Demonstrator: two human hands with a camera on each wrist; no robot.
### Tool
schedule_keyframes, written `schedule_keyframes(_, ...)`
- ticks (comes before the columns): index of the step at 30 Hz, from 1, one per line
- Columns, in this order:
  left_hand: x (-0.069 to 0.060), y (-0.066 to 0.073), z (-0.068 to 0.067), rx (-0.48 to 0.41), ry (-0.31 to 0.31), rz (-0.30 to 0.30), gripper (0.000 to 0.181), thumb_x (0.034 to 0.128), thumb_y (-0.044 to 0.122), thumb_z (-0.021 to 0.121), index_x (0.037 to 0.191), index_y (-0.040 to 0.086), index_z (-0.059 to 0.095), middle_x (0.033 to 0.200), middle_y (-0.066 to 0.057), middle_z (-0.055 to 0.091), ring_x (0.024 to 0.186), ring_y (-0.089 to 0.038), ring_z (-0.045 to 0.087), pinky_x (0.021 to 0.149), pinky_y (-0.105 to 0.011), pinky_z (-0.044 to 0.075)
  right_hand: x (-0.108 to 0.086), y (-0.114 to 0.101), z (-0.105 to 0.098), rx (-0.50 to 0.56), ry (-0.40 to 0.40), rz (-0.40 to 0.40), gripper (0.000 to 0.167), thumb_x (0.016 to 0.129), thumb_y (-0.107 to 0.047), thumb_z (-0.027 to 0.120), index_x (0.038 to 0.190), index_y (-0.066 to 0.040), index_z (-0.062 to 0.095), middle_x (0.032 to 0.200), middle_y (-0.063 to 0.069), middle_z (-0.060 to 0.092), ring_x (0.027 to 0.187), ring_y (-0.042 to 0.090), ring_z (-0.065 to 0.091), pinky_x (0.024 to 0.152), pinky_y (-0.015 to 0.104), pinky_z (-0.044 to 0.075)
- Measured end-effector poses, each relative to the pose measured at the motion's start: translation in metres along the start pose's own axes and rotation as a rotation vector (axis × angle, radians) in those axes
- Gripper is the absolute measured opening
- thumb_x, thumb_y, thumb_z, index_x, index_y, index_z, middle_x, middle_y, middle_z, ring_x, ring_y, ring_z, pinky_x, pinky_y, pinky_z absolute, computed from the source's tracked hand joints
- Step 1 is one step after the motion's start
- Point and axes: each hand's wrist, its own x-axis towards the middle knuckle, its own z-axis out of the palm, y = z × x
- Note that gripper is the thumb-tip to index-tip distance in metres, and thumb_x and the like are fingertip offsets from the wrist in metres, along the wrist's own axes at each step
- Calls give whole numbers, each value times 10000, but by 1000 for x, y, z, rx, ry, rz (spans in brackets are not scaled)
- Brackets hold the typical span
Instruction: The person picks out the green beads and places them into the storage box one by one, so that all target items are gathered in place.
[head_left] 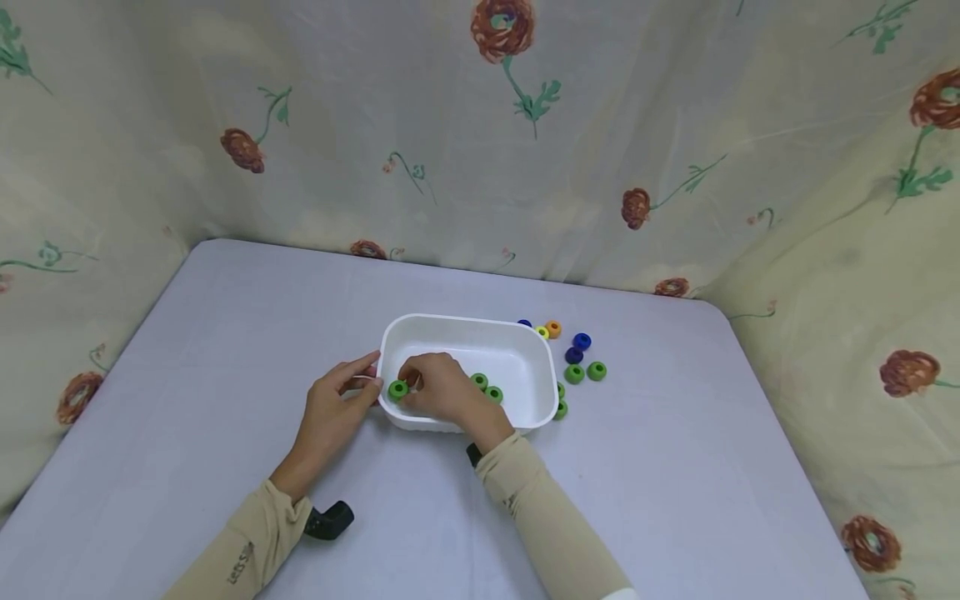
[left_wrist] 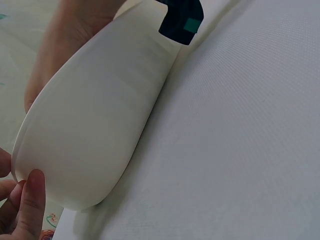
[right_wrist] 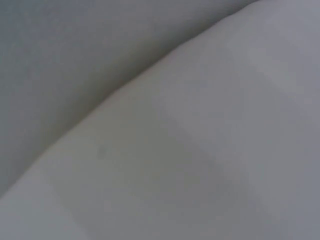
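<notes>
A white plastic tub (head_left: pixel 457 329) stands on the table. My left hand (head_left: pixel 333 417) is at its left end, with the thumb and fingers touching the outer wall and rim; the left wrist view shows that thumb (left_wrist: pixel 34 192) against the tub wall. Inside the tub, my right hand (head_left: pixel 442 387) pinches a green bead (head_left: pixel 391 392) with a hole in it, close to the left wall. Two more green beads (head_left: pixel 494 395) lie on the tub floor to the right of this hand. The right wrist view shows only the blurred tub wall (right_wrist: pixel 165 145) and the cloth.
Loose beads lie beyond the tub's right end: green beads (head_left: pixel 597 371), blue beads (head_left: pixel 582 341), an orange bead (head_left: pixel 553 329) and a yellow one (head_left: pixel 542 332). The tub partly hides several. A pale cloth (head_left: pixel 675 500) covers the table, with floral curtains behind and at the sides.
</notes>
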Motion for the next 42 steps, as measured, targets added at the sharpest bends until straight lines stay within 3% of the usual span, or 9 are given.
schedule_keyframes(14,0,0,0,11,-1,-2,449,958,45,636,1403,56,582,1175,-167,615,1104,-288,642,792,-130,601,-6,2,-4,1,12,27,312,890,-155,756,1190,-98,690,1038,43,717,927,154,626,849,282,548)
schedule_keyframes(26,0,0,0,22,5,0,449,957,46,636,1403,62,584,1172,-163,615,1104,-288,645,787,-136,606,-29,3,-29,52,160,-29,273,956,-236,692,1168,-64,707,972,35,716,865,150,624,776,266,529)
schedule_keyframes(42,-2,0,1,26,10,-21,454,957,59,641,1406,73,583,1198,-158,609,1130,-282,633,800,-127,599,-84,31,-56,138,354,56,273,955,-231,695,1154,-45,712,991,58,721,905,176,651,789,286,588)
